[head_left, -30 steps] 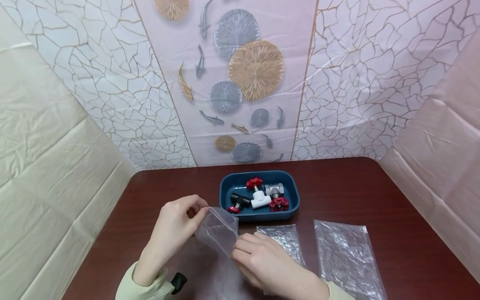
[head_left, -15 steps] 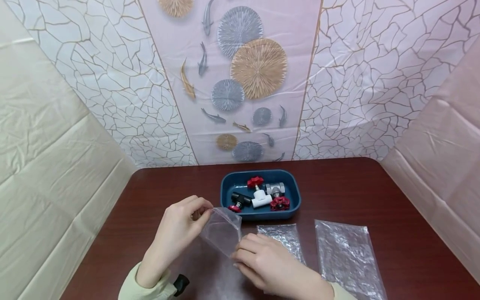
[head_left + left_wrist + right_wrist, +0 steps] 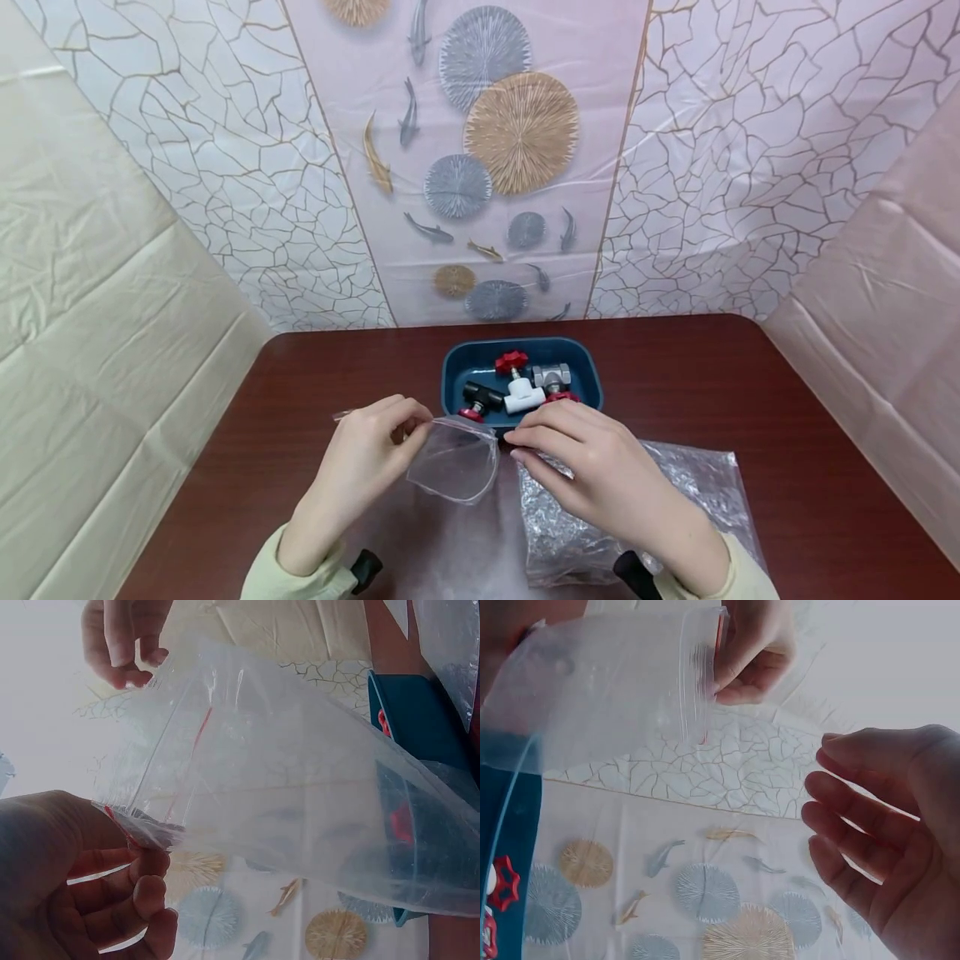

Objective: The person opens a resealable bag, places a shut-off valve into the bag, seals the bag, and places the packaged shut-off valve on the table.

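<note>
My left hand (image 3: 360, 458) pinches the top edge of a clear zip-lock bag (image 3: 457, 462), whose mouth gapes in the head view. Red zip lines show on the bag (image 3: 285, 765) in the left wrist view. Apart from the bag, my right hand (image 3: 600, 475) hovers at its right with loosely bent fingers; the right wrist view shows nothing in that hand (image 3: 892, 825). Behind the bag, a blue tray (image 3: 459, 367) holds a black valve (image 3: 483, 397) with a red handwheel, a white valve (image 3: 523, 396) and a silver metal valve (image 3: 551, 375), partly hidden by my right hand.
Two clear plastic bags lie flat at the right: a nearer bag (image 3: 547, 533), partly under my right hand, and a farther bag (image 3: 705, 475). The dark red-brown table (image 3: 322, 367) ends at a patterned cloth backdrop (image 3: 487, 208). Cloth walls flank both sides.
My right hand has let go of the bag's edge and moved up and right, toward the tray's front. The bag's mouth has become wider and rounder, while my left hand keeps its pinch.
</note>
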{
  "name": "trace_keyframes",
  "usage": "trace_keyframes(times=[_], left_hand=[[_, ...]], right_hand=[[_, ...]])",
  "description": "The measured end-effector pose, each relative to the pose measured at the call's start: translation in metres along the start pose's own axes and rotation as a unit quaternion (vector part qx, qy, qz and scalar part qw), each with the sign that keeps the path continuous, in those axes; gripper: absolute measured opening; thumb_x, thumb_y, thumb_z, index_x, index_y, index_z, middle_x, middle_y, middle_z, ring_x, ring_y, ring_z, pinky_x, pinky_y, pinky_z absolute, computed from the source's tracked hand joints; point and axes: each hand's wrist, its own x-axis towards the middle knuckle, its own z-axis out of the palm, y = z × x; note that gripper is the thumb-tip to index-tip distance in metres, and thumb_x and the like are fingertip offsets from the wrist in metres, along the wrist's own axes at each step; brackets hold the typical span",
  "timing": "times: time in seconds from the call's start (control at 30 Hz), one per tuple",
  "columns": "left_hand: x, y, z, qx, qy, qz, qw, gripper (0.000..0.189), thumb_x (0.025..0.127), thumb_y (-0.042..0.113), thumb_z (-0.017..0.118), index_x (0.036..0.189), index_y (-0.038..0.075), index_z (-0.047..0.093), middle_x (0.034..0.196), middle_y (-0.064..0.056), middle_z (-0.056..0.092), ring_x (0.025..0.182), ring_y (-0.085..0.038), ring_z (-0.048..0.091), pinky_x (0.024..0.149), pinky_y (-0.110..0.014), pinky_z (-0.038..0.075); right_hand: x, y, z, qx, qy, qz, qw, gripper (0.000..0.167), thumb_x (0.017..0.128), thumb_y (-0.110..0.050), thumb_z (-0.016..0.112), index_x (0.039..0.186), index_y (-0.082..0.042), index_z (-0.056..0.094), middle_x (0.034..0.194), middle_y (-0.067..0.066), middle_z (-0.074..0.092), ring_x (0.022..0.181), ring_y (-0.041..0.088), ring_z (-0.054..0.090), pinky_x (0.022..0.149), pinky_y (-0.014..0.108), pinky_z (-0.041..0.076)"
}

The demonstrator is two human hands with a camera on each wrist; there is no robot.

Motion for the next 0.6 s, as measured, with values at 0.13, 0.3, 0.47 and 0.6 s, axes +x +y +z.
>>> trace_keyframes(times=[0.13, 0.3, 0.47, 0.6], left_hand=[[0.0, 0.001, 0.001, 0.006, -0.007, -0.001, 1.0, 0.017, 0.081, 0.008, 0.081, 0.082, 0.022, 0.072, 0.073, 0.017, 0.054, 0.063, -0.002, 0.051, 0.057, -0.02, 0.044], [0.002, 0.003, 0.003, 0.007, -0.009, 0.007, 0.9999, 0.019, 0.081, 0.008, 0.082, 0.081, 0.023, 0.07, 0.072, 0.017, 0.052, 0.062, -0.002, 0.05, 0.057, -0.02, 0.043], [0.002, 0.003, 0.005, 0.003, -0.014, 0.011, 0.9998, 0.018, 0.082, 0.01, 0.082, 0.081, 0.023, 0.07, 0.071, 0.018, 0.051, 0.059, -0.005, 0.05, 0.056, -0.02, 0.042], [-0.001, 0.004, 0.007, 0.006, -0.019, 0.007, 0.9998, 0.018, 0.082, 0.011, 0.083, 0.081, 0.025, 0.07, 0.07, 0.019, 0.05, 0.059, -0.002, 0.047, 0.056, -0.02, 0.041]], right_hand=[[0.003, 0.011, 0.0, -0.023, -0.007, 0.002, 0.9997, 0.016, 0.1, -0.023, 0.065, 0.107, -0.013, 0.075, 0.107, -0.004, 0.068, 0.096, 0.012, 0.064, 0.083, 0.031, 0.053], [0.005, 0.043, 0.012, -0.049, -0.03, 0.055, 0.9968, 0.016, 0.087, -0.012, 0.079, 0.103, -0.01, 0.075, 0.103, 0.0, 0.068, 0.092, 0.015, 0.064, 0.075, 0.033, 0.055], [0.007, 0.081, 0.031, -0.046, -0.121, 0.174, 0.9761, 0.022, 0.09, -0.016, 0.077, 0.111, -0.01, 0.074, 0.108, 0.003, 0.068, 0.092, 0.018, 0.065, 0.071, 0.033, 0.054], [0.009, 0.105, 0.054, -0.026, -0.197, 0.236, 0.9512, 0.024, 0.093, -0.017, 0.074, 0.116, -0.013, 0.073, 0.115, 0.005, 0.065, 0.1, 0.022, 0.064, 0.08, 0.037, 0.054]])
